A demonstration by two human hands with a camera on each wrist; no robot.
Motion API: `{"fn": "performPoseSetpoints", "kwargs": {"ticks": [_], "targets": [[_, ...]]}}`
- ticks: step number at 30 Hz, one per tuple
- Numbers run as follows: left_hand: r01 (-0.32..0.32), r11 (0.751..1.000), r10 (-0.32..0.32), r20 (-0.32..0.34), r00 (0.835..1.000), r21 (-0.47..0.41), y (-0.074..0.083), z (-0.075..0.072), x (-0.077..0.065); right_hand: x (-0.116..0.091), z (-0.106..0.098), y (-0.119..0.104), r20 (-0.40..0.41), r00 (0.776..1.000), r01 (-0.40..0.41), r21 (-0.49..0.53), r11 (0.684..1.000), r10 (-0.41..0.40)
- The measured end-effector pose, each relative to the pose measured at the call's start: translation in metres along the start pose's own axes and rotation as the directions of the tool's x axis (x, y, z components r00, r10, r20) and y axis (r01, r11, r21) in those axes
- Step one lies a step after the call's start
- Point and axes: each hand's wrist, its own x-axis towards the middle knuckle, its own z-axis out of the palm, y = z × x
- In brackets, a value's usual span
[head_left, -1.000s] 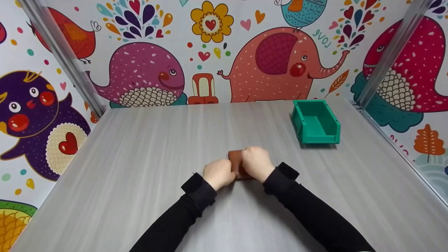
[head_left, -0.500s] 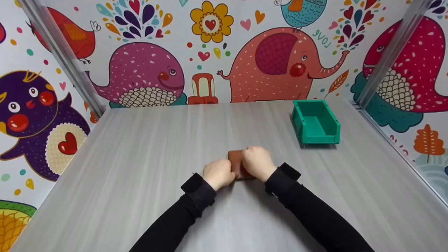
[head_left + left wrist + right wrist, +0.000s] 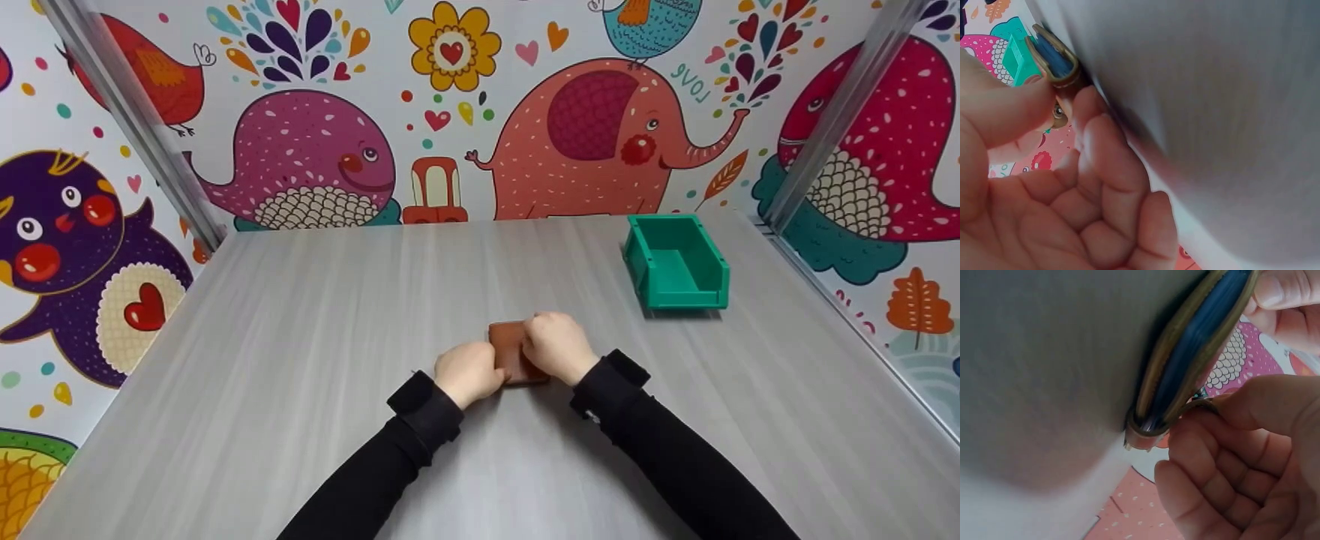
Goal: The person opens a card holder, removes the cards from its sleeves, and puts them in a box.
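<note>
Brn wallet (image 3: 514, 354) on tbl (image 3: 300, 375), btwn hands. L hand (image 3: 466, 370) pinches its L end, thumb on top; R hand (image 3: 559, 346), fingers curled, pinches strap (image 3: 1198, 403). Grn bin (image 3: 686, 298) beyond, to R.

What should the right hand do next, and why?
Probably fold the strap clear of the brown wallet: the right hand pinches its end, arched off the cover, while the left hand grips the opposite side, which should steady it.
</note>
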Motion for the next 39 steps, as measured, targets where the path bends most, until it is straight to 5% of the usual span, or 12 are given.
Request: {"fn": "performPoseSetpoints", "kwargs": {"ticks": [14, 39], "targets": [[-0.010, 1.000, 0.010, -0.008, 1.000, 0.007, 0.001, -0.001, -0.002, -0.001, -0.007, 0.008, 0.134, 0.986, -0.101, 0.050, 0.994, 0.094], [-0.011, 1.000, 0.011, -0.028, 1.000, -0.005, 0.000, 0.001, -0.001, -0.009, -0.025, 0.025, 0.063, 0.989, -0.138, 0.082, 0.987, 0.133]]}}
